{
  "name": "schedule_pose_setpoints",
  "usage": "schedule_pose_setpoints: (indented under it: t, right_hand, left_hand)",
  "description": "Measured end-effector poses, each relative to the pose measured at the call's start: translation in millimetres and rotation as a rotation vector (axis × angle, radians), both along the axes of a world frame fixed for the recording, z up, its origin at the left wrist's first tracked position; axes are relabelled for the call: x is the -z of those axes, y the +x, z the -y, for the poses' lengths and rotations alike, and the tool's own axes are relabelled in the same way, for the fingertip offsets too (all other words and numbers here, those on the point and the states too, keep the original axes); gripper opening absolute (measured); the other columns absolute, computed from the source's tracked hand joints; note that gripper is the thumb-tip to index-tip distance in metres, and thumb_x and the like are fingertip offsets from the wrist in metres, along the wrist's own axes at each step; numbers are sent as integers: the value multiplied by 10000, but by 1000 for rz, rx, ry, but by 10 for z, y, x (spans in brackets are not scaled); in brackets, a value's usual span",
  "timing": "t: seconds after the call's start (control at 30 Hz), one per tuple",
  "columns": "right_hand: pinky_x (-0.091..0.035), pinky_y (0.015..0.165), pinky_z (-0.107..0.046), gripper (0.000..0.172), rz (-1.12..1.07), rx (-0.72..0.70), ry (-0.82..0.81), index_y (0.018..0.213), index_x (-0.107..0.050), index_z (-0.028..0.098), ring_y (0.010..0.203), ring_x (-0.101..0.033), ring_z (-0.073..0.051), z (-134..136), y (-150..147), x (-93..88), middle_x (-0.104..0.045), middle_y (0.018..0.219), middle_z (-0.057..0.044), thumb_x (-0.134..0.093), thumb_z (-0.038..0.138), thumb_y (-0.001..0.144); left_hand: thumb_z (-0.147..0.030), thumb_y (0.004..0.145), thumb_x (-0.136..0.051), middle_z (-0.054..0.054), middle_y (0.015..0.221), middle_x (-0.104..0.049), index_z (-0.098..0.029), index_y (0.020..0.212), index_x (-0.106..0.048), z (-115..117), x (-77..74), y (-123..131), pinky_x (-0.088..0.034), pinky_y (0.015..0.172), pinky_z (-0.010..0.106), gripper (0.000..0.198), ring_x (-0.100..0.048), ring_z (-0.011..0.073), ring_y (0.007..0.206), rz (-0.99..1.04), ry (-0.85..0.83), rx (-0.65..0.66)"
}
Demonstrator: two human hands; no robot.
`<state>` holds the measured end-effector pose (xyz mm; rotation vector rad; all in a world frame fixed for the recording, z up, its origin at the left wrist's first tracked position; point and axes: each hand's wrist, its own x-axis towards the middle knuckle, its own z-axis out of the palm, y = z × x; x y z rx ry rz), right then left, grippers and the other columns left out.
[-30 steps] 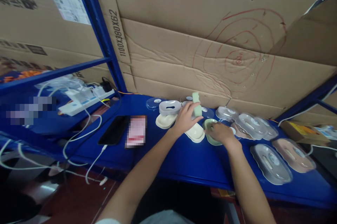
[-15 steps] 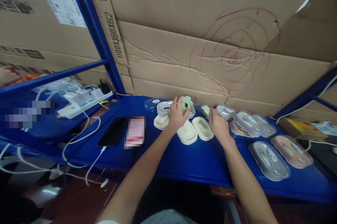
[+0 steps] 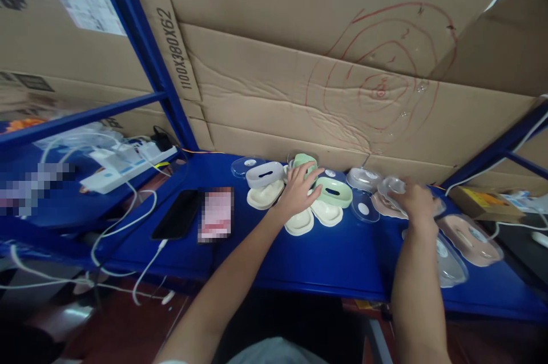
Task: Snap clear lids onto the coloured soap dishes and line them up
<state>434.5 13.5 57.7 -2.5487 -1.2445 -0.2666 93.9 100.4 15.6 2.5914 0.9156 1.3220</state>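
Observation:
My left hand (image 3: 298, 190) is spread palm down among the dishes, its fingers stretched and gripping nothing. Beside its thumb, a pale green slotted oval dish (image 3: 338, 194) rests on a cream tray (image 3: 329, 214). Another green piece (image 3: 305, 162) is partly hidden behind the fingers. To the left, a grey slotted oval dish (image 3: 264, 174) leans over a cream tray (image 3: 265, 195). My right hand (image 3: 414, 203), slightly blurred, is closed on a clear-covered dish (image 3: 391, 187), which is tilted. A pink dish (image 3: 382, 206) in a clear cover sits beneath it.
Several clear-covered dishes are at right, including a pink one (image 3: 468, 238) and a grey one (image 3: 451, 264). A clear lid (image 3: 366, 207) lies between my hands. A black phone (image 3: 177, 214), a pink card (image 3: 216, 214) and a power strip (image 3: 124, 169) are at left. Cardboard (image 3: 274, 90) stands behind.
My right hand has let go of a green piece and moved right to the clear-covered dishes. My left hand's fingers have spread, and a green slotted dish now rests right of it.

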Motion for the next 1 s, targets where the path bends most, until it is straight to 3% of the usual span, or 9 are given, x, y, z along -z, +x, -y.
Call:
schedule_pose_setpoints:
  t: [0.13, 0.3, 0.43, 0.5, 0.63, 0.8, 0.9, 1.0]
  right_hand:
    - [-398, 1064, -650, 628, 39, -5, 89, 1399, -643, 275, 1337, -532, -442, -97, 21, 93, -636, 1431, -174, -692, 583, 854]
    - [-453, 1033, -586, 717, -27, -78, 83, 1442, -605, 242, 1311, -561, -428, -168, 48, 215, -626, 1432, -198, -711, 601, 830]
    - [-422, 1053, -668, 782, -65, -141, 45, 1466, -595, 281, 1440, -428, -499, -201, -40, 253, -514, 1574, -191, -775, 593, 771]
    - [-406, 1068, -679, 757, -84, -197, 76, 1422, -642, 265, 1441, -418, -512, -233, -122, 250, -537, 1551, -199, -782, 605, 760]
    - [-397, 1128, -598, 646, -151, -338, 264, 1323, -699, 213, 1331, -556, -415, -363, -430, 222, -678, 1365, -184, -730, 606, 811]
    - [-453, 1131, -498, 655, -621, -586, 650, 1316, -681, 207, 1281, -623, -322, -518, -1212, 303, -692, 1373, -149, -731, 651, 838]
    - [-564, 995, -425, 589, -745, -674, 669, 1333, -657, 259, 1183, -681, -262, -560, -1587, 439, -711, 1350, -98, -600, 687, 932]
    - [-612, 834, -370, 530, -785, -702, 678, 1231, -668, 271, 1036, -716, -225, -599, -1654, 547, -746, 1214, -66, -477, 703, 990]
  left_hand:
    - [-306, 1020, -573, 142, 1495, -555, -236, 1460, -563, -35, 18, -26, -384, 1170, 460, 445, -510, 302, 1413, 12, -38, 38]
    - [-279, 1004, -583, 132, 1442, -594, -238, 1449, -580, -81, 64, -49, -392, 1167, 483, 446, -535, 310, 1380, 19, -77, 62]
    - [-273, 993, -597, 132, 1433, -606, -235, 1418, -608, -88, 81, -44, -390, 1175, 502, 427, -542, 319, 1379, 34, -115, 99]
    - [-271, 990, -596, 136, 1433, -604, -232, 1406, -615, -81, 67, -47, -384, 1186, 518, 418, -536, 326, 1386, 59, -143, 117]
    - [-279, 998, -583, 131, 1423, -602, -238, 1400, -604, -42, 8, -46, -422, 1181, 509, 404, -557, 307, 1362, 137, -221, 173]
    - [-412, 1031, -591, 132, 1368, -654, -268, 1546, -439, 30, -26, 33, -617, 857, 394, 555, -727, 213, 947, 207, -389, 265]
    - [-494, 991, -665, 182, 1516, -559, -283, 1656, -228, 25, -18, 83, -603, 933, 416, 823, -714, 267, 1128, 323, -511, 323]
    - [-505, 945, -730, 154, 1657, -410, -306, 1667, -177, -53, -11, 89, -425, 1197, 476, 931, -493, 314, 1470, 557, -614, 306]
